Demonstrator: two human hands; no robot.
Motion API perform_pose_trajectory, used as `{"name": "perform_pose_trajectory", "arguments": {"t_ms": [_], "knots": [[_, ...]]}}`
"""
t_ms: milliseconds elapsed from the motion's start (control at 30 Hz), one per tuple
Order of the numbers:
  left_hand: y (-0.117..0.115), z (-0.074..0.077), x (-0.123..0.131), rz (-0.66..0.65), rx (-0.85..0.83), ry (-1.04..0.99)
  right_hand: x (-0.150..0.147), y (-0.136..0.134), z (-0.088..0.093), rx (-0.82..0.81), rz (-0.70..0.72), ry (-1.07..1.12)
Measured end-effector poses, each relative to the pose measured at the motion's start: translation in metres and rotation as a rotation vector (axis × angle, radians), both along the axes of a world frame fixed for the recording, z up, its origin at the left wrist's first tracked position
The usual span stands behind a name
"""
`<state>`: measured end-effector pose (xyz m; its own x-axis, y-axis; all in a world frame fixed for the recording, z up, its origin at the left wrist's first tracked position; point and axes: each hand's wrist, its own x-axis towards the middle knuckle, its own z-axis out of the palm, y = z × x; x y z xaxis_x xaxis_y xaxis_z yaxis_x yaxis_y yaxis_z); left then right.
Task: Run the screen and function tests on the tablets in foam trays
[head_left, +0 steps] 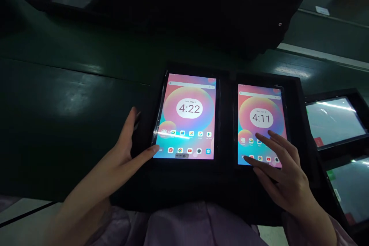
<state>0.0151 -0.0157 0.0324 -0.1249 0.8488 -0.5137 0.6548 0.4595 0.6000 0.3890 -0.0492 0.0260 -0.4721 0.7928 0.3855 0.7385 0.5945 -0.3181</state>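
**Q: What lies at the centre of the view?**
A: Two tablets, side by side in a black tray (227, 123). The left tablet (184, 115) shows a clock reading 4:22; the right tablet (261, 123) shows 4:11. The long axis of each runs from near to far.

**Q: Where is the left hand, and how is it set?**
A: The left hand (121, 157) lies at the near left corner of the left tablet. Its thumb (151, 149) crosses the corner of the screen, and its forefinger (132, 121) rises along the left side. The other fingers are hidden, so a firm hold on the edge cannot be confirmed.

**Q: And the right hand?**
A: The right hand (284, 175) is open above the near half of the right tablet, with its fingers (266, 140) spread and holding nothing. Whether the fingertips touch the glass cannot be told.

**Q: Which hand is nearer which tablet?**
A: Each hand is nearer the tablet on its own side. Both tablets lie to the far side of the wrists.

**Q: What surrounds them?**
A: The tray sits on a dark green table (72, 57). Two more tablets (333, 121) lie at the right, and a black cover (161, 7) lies far off. Pale lilac sleeves (184, 226) show at the near edge.
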Motion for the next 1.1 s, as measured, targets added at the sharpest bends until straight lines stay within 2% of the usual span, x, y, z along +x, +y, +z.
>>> {"name": "perform_pose_trajectory", "arguments": {"t_ms": [333, 600, 867, 1000, 1100], "knots": [[0.001, 0.001, -0.011, -0.038, 0.088, -0.13, 0.005, 0.001, -0.008, 0.048, 0.001, -0.02], [0.006, 0.007, -0.005, -0.112, 0.043, -0.041, 0.006, 0.002, -0.009, 0.077, 0.007, -0.013], [0.007, 0.012, -0.002, -0.05, 0.001, -0.066, 0.008, -0.001, -0.008, 0.044, -0.043, -0.024], [0.01, 0.009, -0.003, 0.053, -0.012, -0.058, 0.015, 0.001, -0.002, 0.054, -0.067, -0.013], [0.016, 0.003, 0.002, 0.155, 0.046, -0.068, 0.027, 0.009, 0.005, 0.101, -0.153, 0.004]]}}
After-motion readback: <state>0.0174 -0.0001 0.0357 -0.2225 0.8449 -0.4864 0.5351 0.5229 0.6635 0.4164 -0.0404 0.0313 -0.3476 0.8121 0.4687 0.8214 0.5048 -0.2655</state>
